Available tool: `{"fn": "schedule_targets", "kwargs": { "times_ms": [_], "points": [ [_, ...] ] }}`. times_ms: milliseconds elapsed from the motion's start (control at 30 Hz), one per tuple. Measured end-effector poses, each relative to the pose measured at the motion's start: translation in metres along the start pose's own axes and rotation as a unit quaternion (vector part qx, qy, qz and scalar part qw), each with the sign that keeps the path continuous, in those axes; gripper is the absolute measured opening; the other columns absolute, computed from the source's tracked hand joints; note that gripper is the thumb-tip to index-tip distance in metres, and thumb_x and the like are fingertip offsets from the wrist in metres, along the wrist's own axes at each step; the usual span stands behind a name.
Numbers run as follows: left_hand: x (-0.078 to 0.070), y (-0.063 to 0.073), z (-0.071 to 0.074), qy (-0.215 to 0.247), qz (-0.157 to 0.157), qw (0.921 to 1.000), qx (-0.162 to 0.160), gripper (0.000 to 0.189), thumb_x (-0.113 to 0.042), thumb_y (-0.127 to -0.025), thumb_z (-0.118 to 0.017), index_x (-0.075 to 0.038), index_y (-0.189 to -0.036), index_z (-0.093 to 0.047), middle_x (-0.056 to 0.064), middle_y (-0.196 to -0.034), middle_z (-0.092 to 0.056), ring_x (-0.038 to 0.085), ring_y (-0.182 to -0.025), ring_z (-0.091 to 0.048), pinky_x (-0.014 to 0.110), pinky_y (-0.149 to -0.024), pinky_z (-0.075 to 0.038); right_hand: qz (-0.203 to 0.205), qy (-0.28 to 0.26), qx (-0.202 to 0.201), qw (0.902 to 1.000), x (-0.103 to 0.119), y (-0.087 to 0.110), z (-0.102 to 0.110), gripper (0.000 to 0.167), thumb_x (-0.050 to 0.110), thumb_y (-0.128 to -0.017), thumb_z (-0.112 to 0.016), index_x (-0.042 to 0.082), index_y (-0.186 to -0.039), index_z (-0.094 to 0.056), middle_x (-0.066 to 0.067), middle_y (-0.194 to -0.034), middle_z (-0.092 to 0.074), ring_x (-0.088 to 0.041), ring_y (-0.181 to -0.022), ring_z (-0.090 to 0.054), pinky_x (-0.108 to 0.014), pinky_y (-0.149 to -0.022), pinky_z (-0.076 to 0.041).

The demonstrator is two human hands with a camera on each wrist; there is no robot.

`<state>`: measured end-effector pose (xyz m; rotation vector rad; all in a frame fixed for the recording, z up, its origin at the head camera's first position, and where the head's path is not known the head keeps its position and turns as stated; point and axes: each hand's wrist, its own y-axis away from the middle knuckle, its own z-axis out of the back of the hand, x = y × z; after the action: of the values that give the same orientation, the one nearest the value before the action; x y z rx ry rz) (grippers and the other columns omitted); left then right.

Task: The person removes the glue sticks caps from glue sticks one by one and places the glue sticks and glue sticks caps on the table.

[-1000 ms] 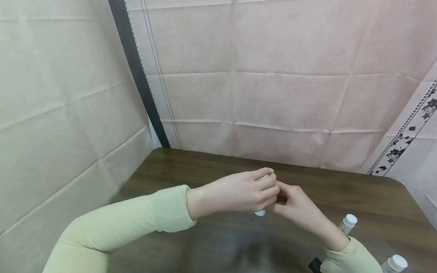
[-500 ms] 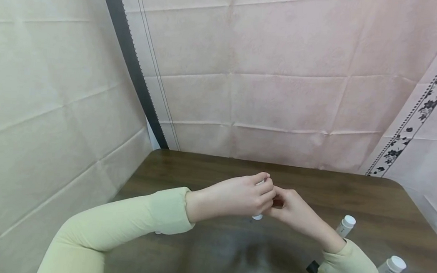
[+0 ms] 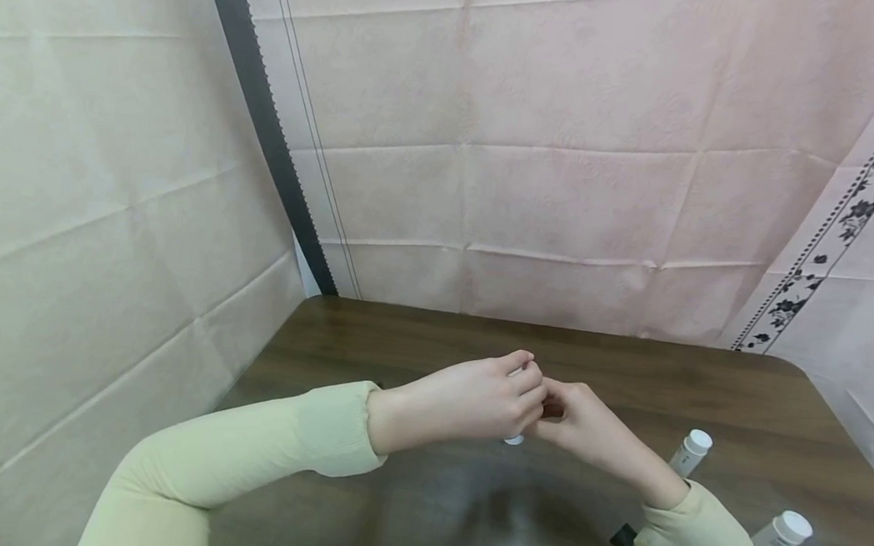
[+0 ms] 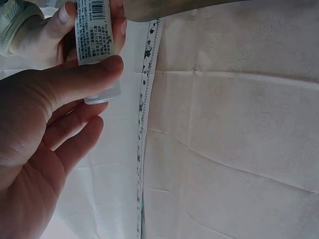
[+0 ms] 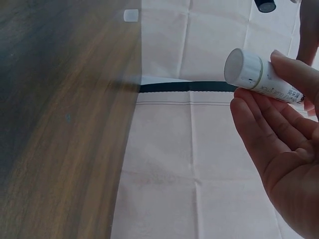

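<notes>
A small white bottle point(image 5: 271, 82) with a printed label is held up between both hands, above the table. In the left wrist view, the thumb of my left hand point(image 4: 55, 109) lies across the bottle point(image 4: 94, 35) near its ridged end, pinching it against the fingers. My right hand point(image 5: 289, 149) pinches the bottle's body between thumb and fingers, leaving the smooth white end exposed. From the head view, my left hand point(image 3: 467, 400) covers most of the bottle point(image 3: 514, 439), and my right hand point(image 3: 585, 424) meets it from the right.
Two similar white bottles stand on the right side of the table, one farther back point(image 3: 691, 452) and one nearer point(image 3: 783, 535). A black block point(image 3: 626, 542) sits beside the right cuff. A white object point(image 5: 131, 15) lies near the table edge. Cloth hangs behind the wooden table point(image 3: 663, 379).
Both hands, still gripping the bottle, have sunk slightly and shifted a little left in the head view. The bottles on the right have stayed put.
</notes>
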<state>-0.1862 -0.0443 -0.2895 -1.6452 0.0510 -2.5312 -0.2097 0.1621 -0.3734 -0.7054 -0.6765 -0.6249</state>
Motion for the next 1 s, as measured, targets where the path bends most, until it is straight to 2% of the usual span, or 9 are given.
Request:
{"fn": "schedule_targets", "kwargs": {
  "times_ms": [200,467,867,1000],
  "points": [
    [-0.0012,0.003,0.0008,0.001,-0.006,0.9999,0.011,0.028,-0.002,-0.093,-0.051,-0.021,-0.094,-0.071,-0.005,-0.094,-0.066,0.016,-0.099,-0.063,0.029,-0.097,-0.046,-0.004,-0.002,0.005,1.0,-0.0028,-0.0002,-0.0041,0.019,0.003,-0.088,-0.075,0.002,-0.106,-0.068,-0.003,-0.096,-0.074,-0.009,-0.085,-0.07,-0.03,-0.074,-0.059],
    [-0.0037,0.0052,0.0005,0.015,0.008,0.9999,0.003,0.024,-0.005,-0.093,-0.055,-0.023,-0.091,-0.071,-0.008,-0.09,-0.065,0.014,-0.096,-0.062,0.029,-0.096,-0.047,-0.009,-0.001,0.01,0.9999,-0.0042,0.0001,-0.0079,0.019,0.005,-0.089,-0.076,0.005,-0.107,-0.068,0.0,-0.097,-0.074,-0.01,-0.087,-0.071,-0.03,-0.076,-0.059],
    [-0.0018,0.0042,0.0016,0.047,0.009,0.9984,0.03,0.021,-0.007,-0.095,-0.06,-0.024,-0.092,-0.072,-0.009,-0.09,-0.067,0.012,-0.095,-0.063,0.029,-0.096,-0.048,-0.006,-0.006,0.008,0.9999,-0.0062,0.0012,-0.0103,0.021,0.005,-0.089,-0.075,0.005,-0.11,-0.068,-0.002,-0.1,-0.074,-0.01,-0.087,-0.071,-0.03,-0.076,-0.059],
    [0.0011,0.0033,0.0032,0.035,0.006,0.9986,0.039,0.02,-0.007,-0.094,-0.061,-0.024,-0.093,-0.072,-0.01,-0.09,-0.066,0.013,-0.094,-0.062,0.029,-0.096,-0.047,-0.001,0.003,0.0,1.0,-0.0053,0.0004,-0.0092,0.021,0.004,-0.089,-0.075,0.006,-0.108,-0.068,-0.002,-0.099,-0.075,-0.01,-0.086,-0.072,-0.029,-0.075,-0.059]
  ]
}}
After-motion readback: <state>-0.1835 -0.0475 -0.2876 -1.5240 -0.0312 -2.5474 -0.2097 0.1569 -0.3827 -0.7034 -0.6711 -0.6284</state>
